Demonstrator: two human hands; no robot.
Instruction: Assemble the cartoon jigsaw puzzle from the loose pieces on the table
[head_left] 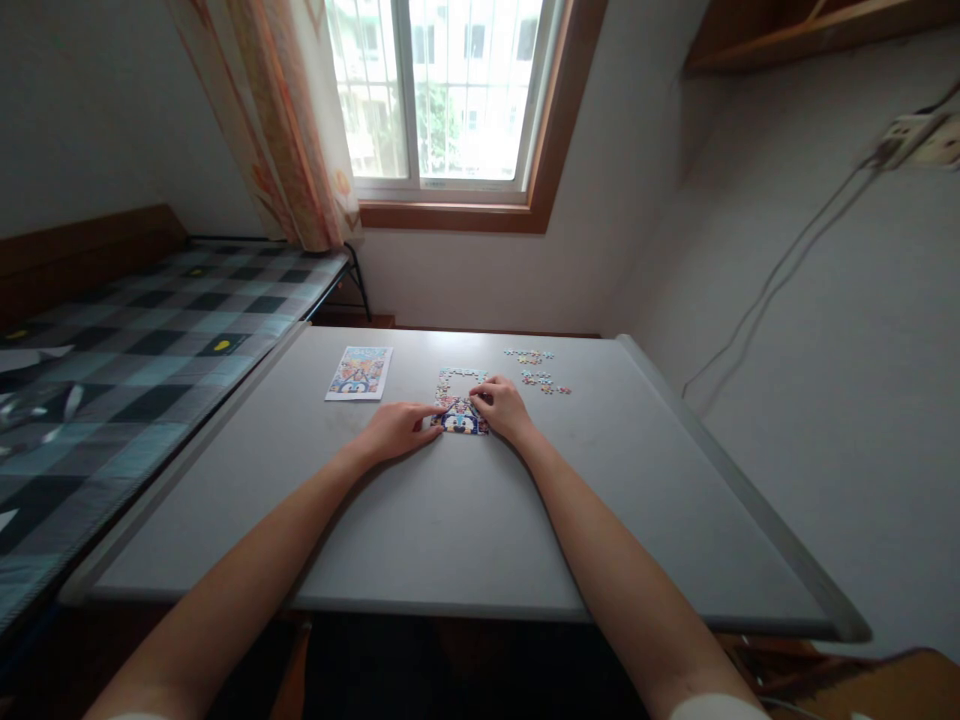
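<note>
A partly assembled jigsaw puzzle lies on the grey table, its lower part filled with a blue and white cartoon figure and its upper part a frame around bare table. At its left edge rests my left hand, fingers apart, index finger and thumb touching the puzzle. My right hand is over the puzzle's right side, fingertips pressed together; anything between them is too small to make out. Loose puzzle pieces lie to the right and farther back. A printed picture lies to the left.
A bed with a checkered cover stands along the table's left side. Behind the table are a window and a curtain. A cable hangs from a socket on the right wall.
</note>
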